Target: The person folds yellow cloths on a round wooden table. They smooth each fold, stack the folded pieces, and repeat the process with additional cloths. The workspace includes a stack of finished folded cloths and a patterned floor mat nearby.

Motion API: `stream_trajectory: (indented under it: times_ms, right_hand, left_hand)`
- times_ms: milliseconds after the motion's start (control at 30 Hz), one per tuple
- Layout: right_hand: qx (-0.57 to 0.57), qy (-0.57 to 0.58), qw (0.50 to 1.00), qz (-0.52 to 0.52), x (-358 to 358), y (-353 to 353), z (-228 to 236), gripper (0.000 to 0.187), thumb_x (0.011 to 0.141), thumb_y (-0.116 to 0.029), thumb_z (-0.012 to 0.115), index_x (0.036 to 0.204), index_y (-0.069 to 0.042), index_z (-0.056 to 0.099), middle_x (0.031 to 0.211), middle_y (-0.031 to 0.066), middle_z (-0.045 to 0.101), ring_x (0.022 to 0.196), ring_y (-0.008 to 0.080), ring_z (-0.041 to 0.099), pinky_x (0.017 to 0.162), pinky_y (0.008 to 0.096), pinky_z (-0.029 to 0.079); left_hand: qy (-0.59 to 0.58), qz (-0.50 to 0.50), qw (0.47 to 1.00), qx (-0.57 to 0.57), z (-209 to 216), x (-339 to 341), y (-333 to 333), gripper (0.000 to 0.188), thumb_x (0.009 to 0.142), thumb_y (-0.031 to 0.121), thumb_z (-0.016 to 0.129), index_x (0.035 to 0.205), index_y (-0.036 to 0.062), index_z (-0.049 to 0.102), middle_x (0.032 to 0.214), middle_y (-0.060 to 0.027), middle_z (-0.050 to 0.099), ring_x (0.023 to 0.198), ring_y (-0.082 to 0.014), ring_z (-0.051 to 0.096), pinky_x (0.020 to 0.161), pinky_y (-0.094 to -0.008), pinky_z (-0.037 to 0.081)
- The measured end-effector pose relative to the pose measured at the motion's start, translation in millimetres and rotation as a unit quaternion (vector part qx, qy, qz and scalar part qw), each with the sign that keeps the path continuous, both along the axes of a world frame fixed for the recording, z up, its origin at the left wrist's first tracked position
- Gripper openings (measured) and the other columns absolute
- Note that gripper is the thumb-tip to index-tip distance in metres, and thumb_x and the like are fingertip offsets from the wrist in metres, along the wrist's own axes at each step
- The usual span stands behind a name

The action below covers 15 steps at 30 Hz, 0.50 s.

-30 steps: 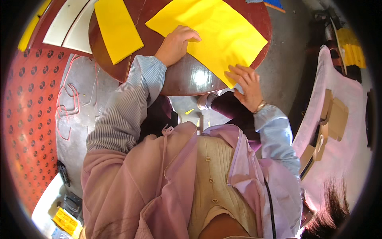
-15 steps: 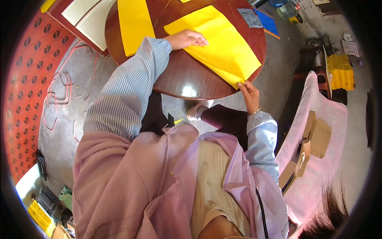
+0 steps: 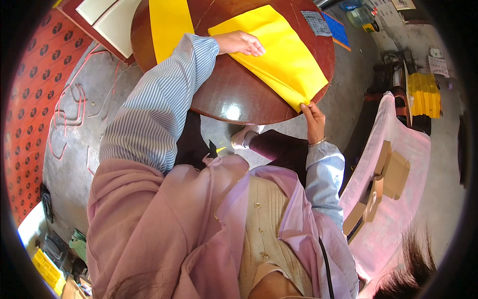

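Observation:
A large yellow sheet of felt-like cloth [image 3: 281, 55] lies slantwise over the right half of a round, glossy reddish-brown table [image 3: 224, 97]. Its near right corner is pinched between the thumb and fingers of my right hand [image 3: 314, 121], just at the table's edge. Small creases run along the sheet close to that corner. My left hand [image 3: 242, 43] rests by the sheet's left edge, its loosely bent fingers reaching over the yellow surface with nothing visible in them. To the left of that hand, a yellow strip [image 3: 171, 25] lies on the table, partly covered by my sleeve.
A grey cloth piece [image 3: 315, 23] and a blue flat panel [image 3: 336, 31] are at the table's far right. Rightward stands a pink-covered surface bearing an open cardboard box [image 3: 396, 174], with stacked yellow pieces [image 3: 424, 94] behind. Reddish cables [image 3: 74, 112] trail over the left floor.
My left hand has shifted slightly to the right over the yellow sheet. My right hand keeps its pinch on the corner, which looks a little more puckered.

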State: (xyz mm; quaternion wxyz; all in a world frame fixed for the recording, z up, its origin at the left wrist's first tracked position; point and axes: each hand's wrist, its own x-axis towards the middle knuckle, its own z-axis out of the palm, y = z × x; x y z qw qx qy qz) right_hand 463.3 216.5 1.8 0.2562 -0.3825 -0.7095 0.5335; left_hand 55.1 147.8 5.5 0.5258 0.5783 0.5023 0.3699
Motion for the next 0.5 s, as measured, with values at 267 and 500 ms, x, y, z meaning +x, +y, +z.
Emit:
stream_trajectory:
  times_ms: [267,500]
  right_hand:
    - [-0.003,0.002,1.000,0.005,-4,-3,5,0.014,0.105,-0.016,0.071,0.105,-0.002,0.075,0.101,-0.0054,0.070,0.096,0.0071,0.061,0.091,0.0243,0.048]
    - [0.017,-0.031,0.999,0.006,-2,-3,6,0.017,0.103,-0.018,0.074,0.104,-0.001,0.076,0.097,-0.0043,0.071,0.093,0.0074,0.062,0.088,0.0245,0.049]
  left_hand:
    - [-0.001,0.003,1.000,0.008,-11,-3,4,0.036,0.115,0.020,0.041,0.140,0.0067,0.064,0.146,-0.0149,0.065,0.138,-0.0265,0.061,0.122,-0.0386,0.043]
    - [0.031,0.022,0.998,0.052,-44,-4,21,0.033,0.111,0.009,0.047,0.136,0.0064,0.068,0.142,-0.0137,0.067,0.134,-0.0253,0.064,0.119,-0.0368,0.047]
